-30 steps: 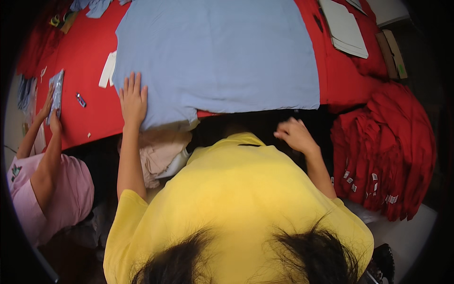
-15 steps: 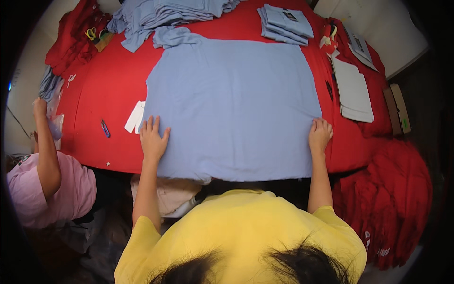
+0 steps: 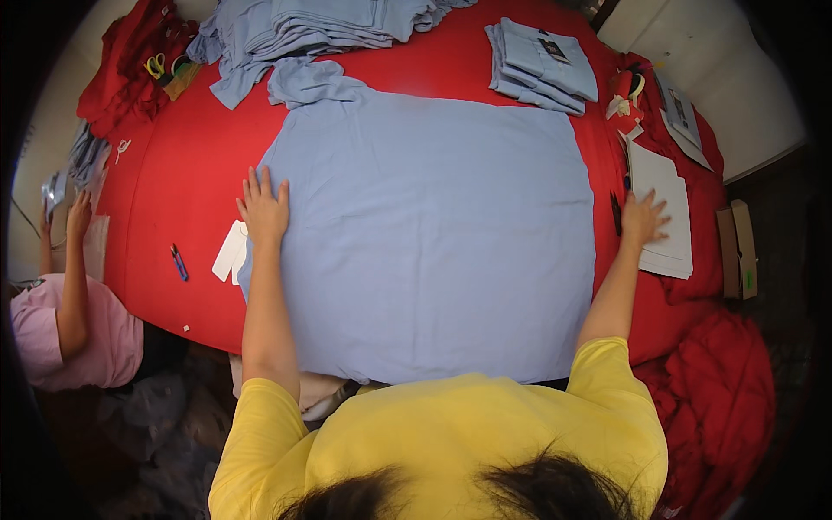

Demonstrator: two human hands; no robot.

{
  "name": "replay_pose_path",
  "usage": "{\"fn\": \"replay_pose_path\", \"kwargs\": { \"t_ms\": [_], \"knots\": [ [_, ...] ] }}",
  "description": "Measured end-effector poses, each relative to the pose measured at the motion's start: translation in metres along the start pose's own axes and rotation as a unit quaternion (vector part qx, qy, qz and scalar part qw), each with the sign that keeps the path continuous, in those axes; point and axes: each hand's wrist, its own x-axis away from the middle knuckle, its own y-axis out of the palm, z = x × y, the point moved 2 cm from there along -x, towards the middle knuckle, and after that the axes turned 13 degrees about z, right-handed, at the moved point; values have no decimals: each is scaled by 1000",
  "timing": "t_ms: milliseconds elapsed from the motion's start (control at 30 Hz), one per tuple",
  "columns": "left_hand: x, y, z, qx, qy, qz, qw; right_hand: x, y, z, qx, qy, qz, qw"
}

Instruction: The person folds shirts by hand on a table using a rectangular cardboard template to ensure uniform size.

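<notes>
Evidently, flatness is what the pale blue garment (image 3: pixel 425 234) is laid out for: it is spread across the middle of the red-covered worktop (image 3: pixel 186 199), its lower edge brought up to the person's side, so that its whole width can be reached by both arms. Its left edge is covered by the left hand (image 3: pixel 265 212), set palm down with the fingers spread and nothing pinched, presumably so that the cloth is steadied there. By the right hand (image 3: pixel 643 221), fingers likewise fanned, the white sheets (image 3: pixel 669 186) to the right are covered in part; whether they are pressed or only hovered over cannot be told. These sheets are placed just beside the garment, seemingly so that they can be taken without a step. A bunched part (image 3: pixel 316 82) is left at the garment's far left corner, while white tags (image 3: pixel 230 250) are seen at its left edge, beside the left hand. Blue snips (image 3: pixel 178 263) are left farther left, off the cloth, probably so that no lump is made under it. Beyond, a loose blue pile (image 3: pixel 303 30) and a folded stack (image 3: pixel 546 65) are set apart, perhaps so that they are not mixed.
</notes>
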Motion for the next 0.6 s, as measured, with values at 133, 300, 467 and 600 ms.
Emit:
{"fn": "replay_pose_path", "kwargs": {
  "t_ms": [133,300,467,600],
  "knots": [
    [-5,-8,0,-18,-27,-20,999,1,-4,19,-37,55,-207,976],
    [-4,-34,-42,97,-10,-53,994,-11,33,33,-78,-94,-255,959],
    [19,-40,-121,89,110,-5,990,-39,12,44,-225,-190,-223,929],
    [20,-53,-154,13,160,150,976,21,-140,-54,-320,-272,-188,888]
  ]
}}
